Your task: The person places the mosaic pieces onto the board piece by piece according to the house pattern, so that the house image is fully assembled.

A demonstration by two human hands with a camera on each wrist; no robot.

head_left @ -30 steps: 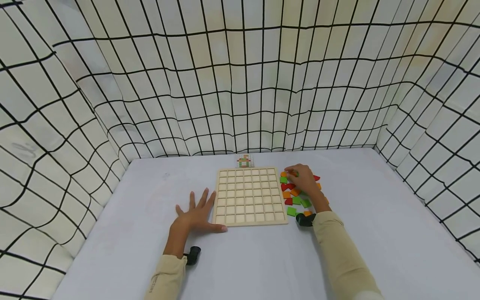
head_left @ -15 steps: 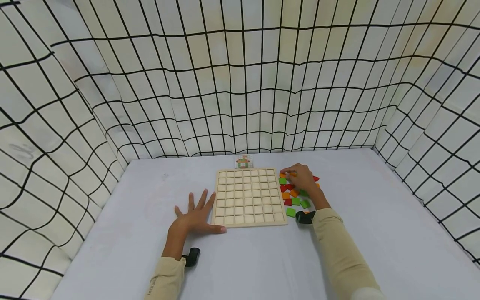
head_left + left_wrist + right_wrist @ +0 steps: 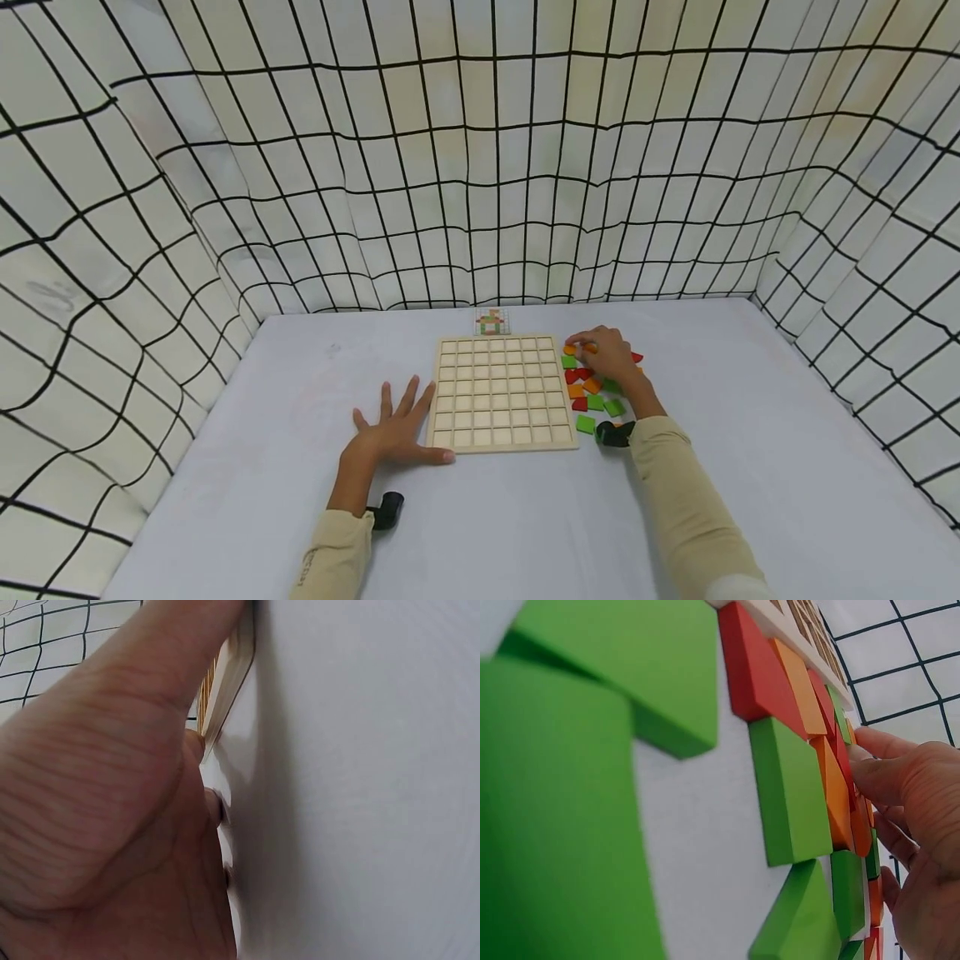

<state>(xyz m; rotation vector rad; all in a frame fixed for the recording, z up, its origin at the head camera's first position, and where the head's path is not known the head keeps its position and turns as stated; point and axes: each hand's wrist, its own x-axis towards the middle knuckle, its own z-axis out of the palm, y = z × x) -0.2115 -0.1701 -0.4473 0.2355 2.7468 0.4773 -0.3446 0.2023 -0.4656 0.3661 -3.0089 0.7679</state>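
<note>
The left hand [image 3: 393,439] rests palm down on the table, fingers spread, at the left side of a wooden grid board [image 3: 510,447]. Its fingertips and thumb are right at the board's left edge and front corner. Beyond the board's right side, the right hand [image 3: 609,357] reaches over loose coloured blocks, thumb and index finger pinching at an orange block [image 3: 570,351] near the far right corner. In the right wrist view the thumb and index finger [image 3: 885,742] come together at the far end of the blocks; part of the orange block is hidden.
Several green, red and orange blocks lie along the board's right side, among them a green block [image 3: 586,424] and a red block [image 3: 580,403]. A small printed pattern card [image 3: 492,322] lies behind the board. Black netting [image 3: 480,225] over white sheeting surrounds the white table.
The right thumb and index finger have closed in slightly on the orange block at the far corner. The left hand and the board stay where they were.
</note>
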